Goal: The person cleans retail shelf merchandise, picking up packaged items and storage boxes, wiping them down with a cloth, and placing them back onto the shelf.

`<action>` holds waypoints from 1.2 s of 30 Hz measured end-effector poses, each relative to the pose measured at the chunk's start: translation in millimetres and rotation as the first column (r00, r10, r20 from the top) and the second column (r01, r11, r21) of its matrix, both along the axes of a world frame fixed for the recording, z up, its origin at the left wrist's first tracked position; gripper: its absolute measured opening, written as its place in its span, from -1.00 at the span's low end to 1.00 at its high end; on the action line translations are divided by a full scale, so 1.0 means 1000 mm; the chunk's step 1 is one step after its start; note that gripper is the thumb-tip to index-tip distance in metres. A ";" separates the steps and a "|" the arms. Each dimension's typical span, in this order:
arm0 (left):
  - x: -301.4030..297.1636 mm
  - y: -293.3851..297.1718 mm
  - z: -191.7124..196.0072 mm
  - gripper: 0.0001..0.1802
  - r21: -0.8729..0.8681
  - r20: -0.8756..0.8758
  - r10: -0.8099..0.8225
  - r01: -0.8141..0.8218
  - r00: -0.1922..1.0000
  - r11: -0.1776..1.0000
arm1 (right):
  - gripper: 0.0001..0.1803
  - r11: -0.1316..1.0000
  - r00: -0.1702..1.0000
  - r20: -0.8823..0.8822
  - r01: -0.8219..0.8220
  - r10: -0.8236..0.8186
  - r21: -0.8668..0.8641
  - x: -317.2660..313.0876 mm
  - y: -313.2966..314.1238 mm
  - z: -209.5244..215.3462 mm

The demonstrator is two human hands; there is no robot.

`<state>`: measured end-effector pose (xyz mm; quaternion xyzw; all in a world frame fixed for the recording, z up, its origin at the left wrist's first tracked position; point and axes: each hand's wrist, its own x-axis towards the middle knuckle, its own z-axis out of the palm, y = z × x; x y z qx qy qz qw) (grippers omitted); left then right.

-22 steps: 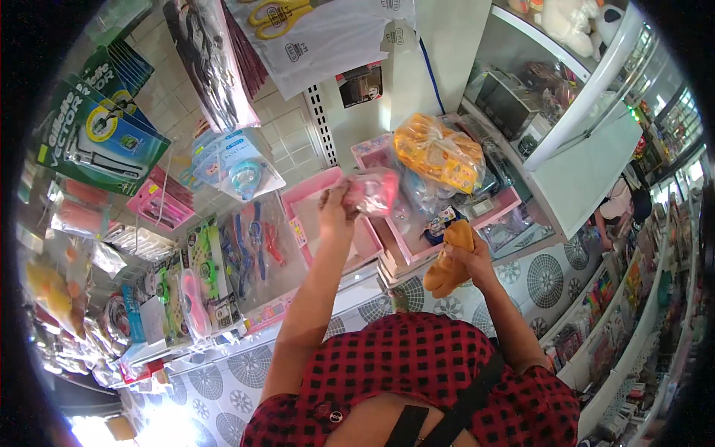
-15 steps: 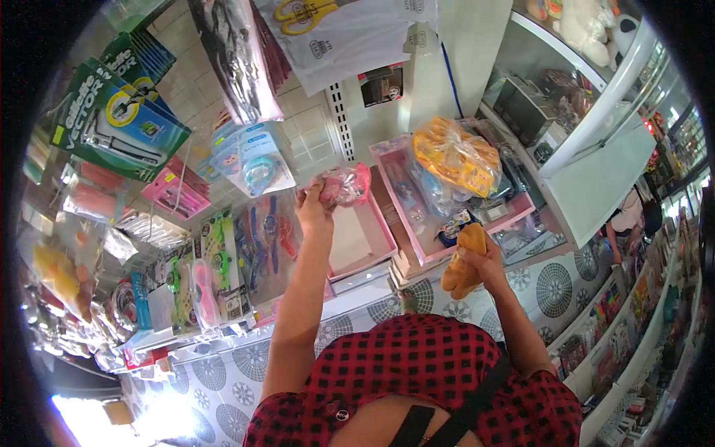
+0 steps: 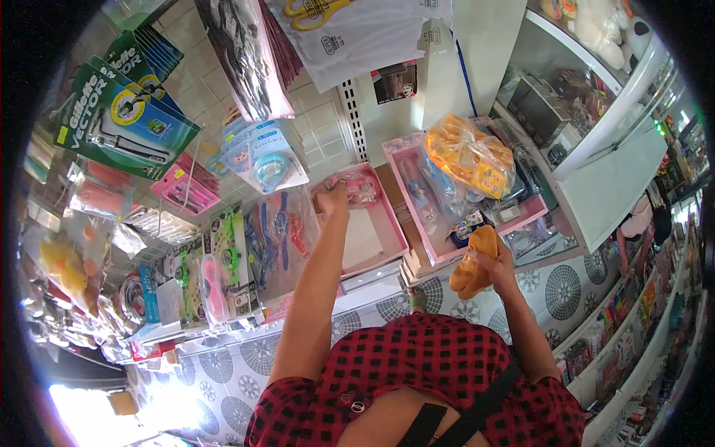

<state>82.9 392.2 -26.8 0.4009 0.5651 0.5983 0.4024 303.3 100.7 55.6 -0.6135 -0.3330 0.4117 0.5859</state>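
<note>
My left hand (image 3: 333, 198) reaches into a shallow pink box (image 3: 366, 240) with a pale bottom. Its fingers are closed at the left end of a pink packet in clear plastic (image 3: 363, 189), which lies at the far end of this box; the fingertips are partly hidden. A folded mustard-yellow cloth (image 3: 474, 270) is gripped in my right hand (image 3: 497, 267), its thumb across the cloth. That hand is in front of a second pink box (image 3: 419, 237), which holds a bagged orange item (image 3: 473, 158) and other plastic-wrapped goods.
Left of the boxes lie bagged toy watches (image 3: 279, 231) and a pink hairbrush (image 3: 214, 289). Razor packs (image 3: 123, 123) and a pacifier pack (image 3: 272, 164) hang above at left. A glass cabinet (image 3: 588, 67) stands at right, with another person (image 3: 637, 231) beyond it.
My left hand has lowered the pink packet into the far end of the pink box. My right hand still holds the yellow cloth, and the view has shifted slightly.
</note>
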 end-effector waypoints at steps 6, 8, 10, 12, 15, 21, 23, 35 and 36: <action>0.002 -0.009 0.032 -0.57 -0.169 -0.813 -0.211 0.126 0.543 0.978 | -0.65 0.999 0.998 -0.054 -0.012 0.014 0.037 0.002 -0.001 -0.002; -0.002 -0.011 0.033 -0.60 -0.080 -0.887 -0.167 0.213 0.430 0.974 | -0.64 0.998 0.998 -0.054 -0.042 0.044 0.040 0.000 0.002 -0.001; -0.004 -0.013 0.050 -0.58 -0.196 -0.883 -0.282 0.250 0.376 0.948 | -0.63 1.000 1.000 -0.013 -0.017 0.017 0.019 0.000 0.001 -0.002; 0.003 -0.021 0.072 -0.56 -0.317 -0.861 -0.405 0.297 0.310 0.901 | -0.63 1.000 1.000 -0.003 0.003 -0.003 0.020 0.005 -0.002 -0.006; 0.003 -0.037 0.093 -0.51 -0.097 -0.886 -0.218 0.296 0.409 0.950 | -0.63 0.999 1.000 -0.021 0.005 -0.004 0.042 0.003 -0.001 -0.006; -0.008 -0.039 0.047 -0.50 -0.167 -0.980 -0.197 0.551 -0.004 0.818 | -0.62 0.997 1.000 -0.001 -0.025 0.025 0.076 0.000 0.004 -0.006; -0.010 -0.036 0.039 -0.55 -0.132 -0.989 -0.144 0.545 -0.022 0.828 | -0.62 0.996 1.000 -0.002 -0.020 0.020 0.084 -0.001 0.003 -0.007; 0.096 -0.097 0.181 -0.01 -0.108 -0.981 -0.195 0.863 -0.011 0.494 | -0.62 0.998 0.998 0.052 -0.044 0.042 0.041 0.003 -0.001 -0.008; 0.105 -0.098 0.184 -0.01 -0.099 -0.981 -0.194 0.857 0.001 0.506 | -0.63 0.999 0.999 0.022 -0.031 0.030 0.041 0.001 -0.002 -0.005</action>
